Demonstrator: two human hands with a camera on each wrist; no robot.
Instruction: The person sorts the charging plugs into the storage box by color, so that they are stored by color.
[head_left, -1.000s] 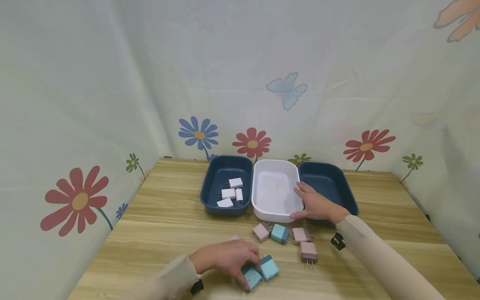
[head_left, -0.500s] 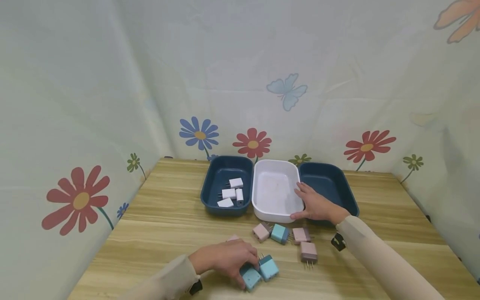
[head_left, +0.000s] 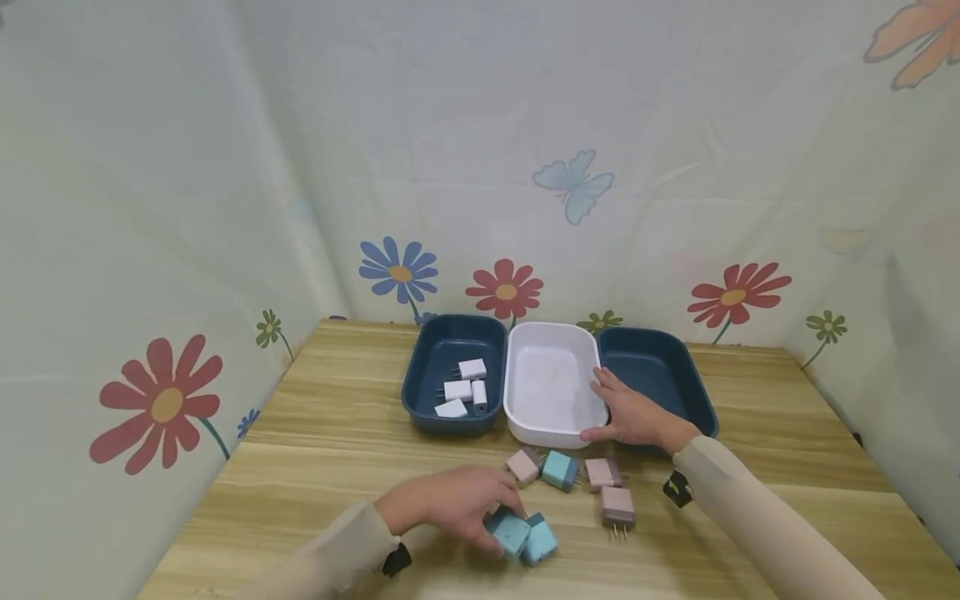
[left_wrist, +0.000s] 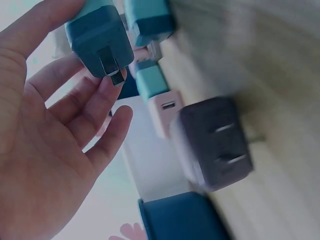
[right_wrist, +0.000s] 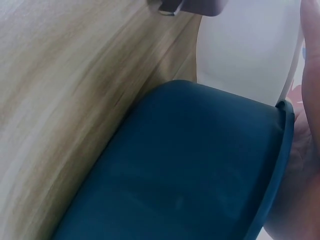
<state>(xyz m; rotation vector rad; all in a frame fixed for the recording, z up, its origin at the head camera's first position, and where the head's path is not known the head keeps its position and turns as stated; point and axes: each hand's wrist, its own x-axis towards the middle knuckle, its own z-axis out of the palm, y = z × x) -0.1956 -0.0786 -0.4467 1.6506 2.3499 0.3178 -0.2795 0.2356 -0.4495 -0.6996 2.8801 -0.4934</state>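
In the head view my left hand [head_left: 459, 502] pinches a teal wall charger [head_left: 512, 534] at its thumb and fingertips. The left wrist view shows the prongs of that teal charger [left_wrist: 102, 47] facing the palm. Another teal charger [head_left: 542, 543] lies right beside it. My right hand [head_left: 637, 415], fingers spread, rests on the right front corner of a white bin [head_left: 551, 435]. Nearby are a teal charger [head_left: 558, 469] and pink chargers, one pink charger [head_left: 522, 467] at the left, another pink charger [head_left: 602, 472] and a third pink charger [head_left: 617, 505] at the right.
A dark blue bin [head_left: 450, 423] on the left holds several white chargers [head_left: 457, 390]. The right-hand blue bin [head_left: 651, 367] stands against the white one, partly behind my right arm. All sit on a wooden table [head_left: 337, 408] before a flowered cloth [head_left: 480, 167].
My left hand has lifted the teal charger a little, and the charger has turned. A pink charger that showed behind that hand is now hidden. My right hand stays in place.
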